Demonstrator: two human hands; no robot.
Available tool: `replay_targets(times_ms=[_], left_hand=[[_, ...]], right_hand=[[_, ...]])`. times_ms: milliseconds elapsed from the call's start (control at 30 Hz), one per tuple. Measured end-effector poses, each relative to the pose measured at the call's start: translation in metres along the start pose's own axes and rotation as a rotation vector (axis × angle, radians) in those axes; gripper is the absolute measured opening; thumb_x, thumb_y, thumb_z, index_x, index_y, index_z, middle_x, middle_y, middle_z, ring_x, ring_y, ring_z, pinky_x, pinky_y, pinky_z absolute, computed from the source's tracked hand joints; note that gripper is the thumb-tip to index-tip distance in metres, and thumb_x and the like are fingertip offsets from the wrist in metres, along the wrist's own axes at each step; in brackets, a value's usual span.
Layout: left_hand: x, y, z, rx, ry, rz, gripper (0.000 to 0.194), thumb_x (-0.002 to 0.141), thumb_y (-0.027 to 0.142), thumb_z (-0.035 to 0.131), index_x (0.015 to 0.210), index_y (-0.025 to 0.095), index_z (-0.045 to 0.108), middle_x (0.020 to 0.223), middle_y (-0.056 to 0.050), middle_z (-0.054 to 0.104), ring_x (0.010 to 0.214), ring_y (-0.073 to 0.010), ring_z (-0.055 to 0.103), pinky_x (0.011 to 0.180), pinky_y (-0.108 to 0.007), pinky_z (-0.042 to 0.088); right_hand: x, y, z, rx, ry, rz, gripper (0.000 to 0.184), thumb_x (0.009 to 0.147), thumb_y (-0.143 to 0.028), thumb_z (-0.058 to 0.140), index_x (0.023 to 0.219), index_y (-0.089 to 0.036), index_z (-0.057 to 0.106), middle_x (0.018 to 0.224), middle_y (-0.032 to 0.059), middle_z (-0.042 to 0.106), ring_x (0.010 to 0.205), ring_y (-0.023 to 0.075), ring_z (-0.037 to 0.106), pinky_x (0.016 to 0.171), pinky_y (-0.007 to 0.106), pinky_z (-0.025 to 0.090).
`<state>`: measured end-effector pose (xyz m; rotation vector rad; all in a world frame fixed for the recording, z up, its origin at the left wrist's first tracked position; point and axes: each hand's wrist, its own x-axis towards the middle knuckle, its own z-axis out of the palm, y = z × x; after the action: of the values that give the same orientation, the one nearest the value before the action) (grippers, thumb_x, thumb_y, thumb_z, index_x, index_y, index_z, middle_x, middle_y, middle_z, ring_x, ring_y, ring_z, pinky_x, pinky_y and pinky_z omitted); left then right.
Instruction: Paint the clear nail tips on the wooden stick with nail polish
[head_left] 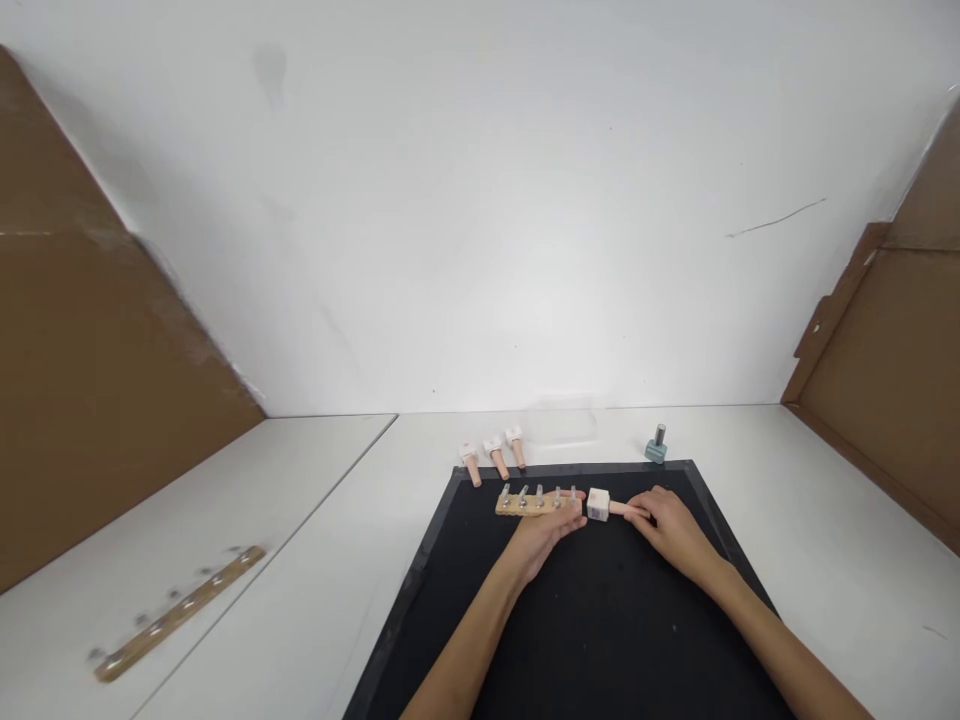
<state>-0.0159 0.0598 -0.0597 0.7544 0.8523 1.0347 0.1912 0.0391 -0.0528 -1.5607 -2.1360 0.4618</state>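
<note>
My left hand (551, 525) is closed around the right end of a wooden strip (517, 505), which carries a row of several clear nail tips on small metal mounts. At its right, my right hand (667, 520) pinches the long pinkish cap of a nail polish bottle (598, 504). This bottle has a white cube body and is tilted sideways, its body towards the left hand and close to the strip's end. Whether the bottle touches the strip I cannot tell. Both hands are over the upper part of a black mat (600, 620).
Three similar white bottles with pinkish caps (496, 456) lie at the mat's back left corner. A teal bottle with a silver cap (657, 446) is at the back right. A clear tray (561, 422) sits behind. Another wooden strip (180, 612) lies left. Brown cardboard panels (97, 330) flank the table.
</note>
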Motion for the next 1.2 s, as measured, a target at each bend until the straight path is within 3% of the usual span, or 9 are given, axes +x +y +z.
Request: replay_targets(times_ms=[100,167,233,500,867,1033,1133,1200], left_hand=[[0.002,0.001,-0.004,-0.063,0.034,0.013,0.013,0.065,0.015,0.079,0.075,0.014,0.069,0.077,-0.005,0.067,0.077,-0.0179,0.063,0.087,-0.039,0.050],[0.002,0.001,-0.006,-0.093,0.046,0.021,0.012,0.067,0.012,0.077,0.075,0.014,0.069,0.075,-0.004,0.067,0.075,-0.0169,0.063,0.088,-0.039,0.050],[0.002,0.002,-0.008,-0.115,0.051,0.033,0.013,0.066,0.011,0.077,0.076,0.013,0.069,0.073,-0.003,0.066,0.073,-0.0159,0.063,0.087,-0.039,0.050],[0.006,0.008,-0.014,-0.141,0.070,0.071,0.020,0.060,0.015,0.081,0.074,0.013,0.067,0.077,-0.003,0.066,0.075,-0.0164,0.062,0.085,-0.039,0.051],[0.009,0.010,-0.017,-0.124,0.066,0.059,0.028,0.053,0.021,0.086,0.074,0.013,0.069,0.073,-0.004,0.064,0.074,-0.0179,0.061,0.082,-0.040,0.051],[0.007,0.012,-0.014,-0.142,0.104,0.085,0.028,0.053,0.021,0.085,0.072,0.014,0.068,0.076,-0.003,0.065,0.073,-0.0164,0.060,0.083,-0.040,0.051],[-0.002,0.015,-0.004,-0.154,0.104,0.085,0.033,0.047,0.024,0.088,0.072,0.014,0.069,0.078,-0.003,0.066,0.074,-0.0165,0.060,0.081,-0.038,0.052],[-0.013,0.016,0.008,-0.158,0.090,0.075,0.038,0.045,0.027,0.090,0.074,0.014,0.070,0.080,-0.004,0.067,0.076,-0.0168,0.061,0.080,-0.036,0.053]], right_hand=[[0.014,-0.016,0.012,-0.070,-0.016,0.025,0.014,0.091,-0.022,0.055,0.085,-0.016,0.065,0.087,0.0073,0.067,0.084,0.0223,0.062,0.078,0.041,0.049],[0.030,-0.026,0.022,-0.092,-0.035,0.034,0.018,0.093,-0.027,0.055,0.106,-0.016,0.062,0.108,0.0067,0.064,0.091,0.0195,0.063,0.080,0.039,0.052],[0.049,-0.036,0.030,-0.101,-0.054,0.042,0.024,0.093,-0.027,0.056,0.115,-0.017,0.058,0.116,0.0082,0.061,0.095,0.0211,0.063,0.080,0.041,0.054],[0.108,-0.057,0.052,-0.117,-0.121,0.073,0.026,0.093,-0.026,0.056,0.118,-0.017,0.057,0.119,0.0087,0.060,0.097,0.0219,0.063,0.081,0.042,0.054],[0.146,-0.068,0.076,-0.058,-0.123,0.137,0.026,0.093,-0.026,0.056,0.118,-0.017,0.057,0.119,0.0087,0.060,0.098,0.0221,0.063,0.081,0.042,0.054],[0.143,-0.070,0.067,0.075,-0.091,0.140,0.028,0.092,-0.027,0.057,0.118,-0.016,0.056,0.118,0.0088,0.060,0.097,0.0225,0.063,0.080,0.042,0.054],[0.114,-0.067,0.042,0.187,-0.038,0.103,0.026,0.093,-0.027,0.056,0.117,-0.016,0.057,0.115,0.0083,0.062,0.094,0.0214,0.064,0.079,0.041,0.054],[0.080,-0.063,0.020,0.277,-0.024,0.054,0.023,0.096,-0.021,0.046,0.115,-0.018,0.059,0.100,0.0067,0.066,0.088,0.0195,0.065,0.079,0.038,0.054]])
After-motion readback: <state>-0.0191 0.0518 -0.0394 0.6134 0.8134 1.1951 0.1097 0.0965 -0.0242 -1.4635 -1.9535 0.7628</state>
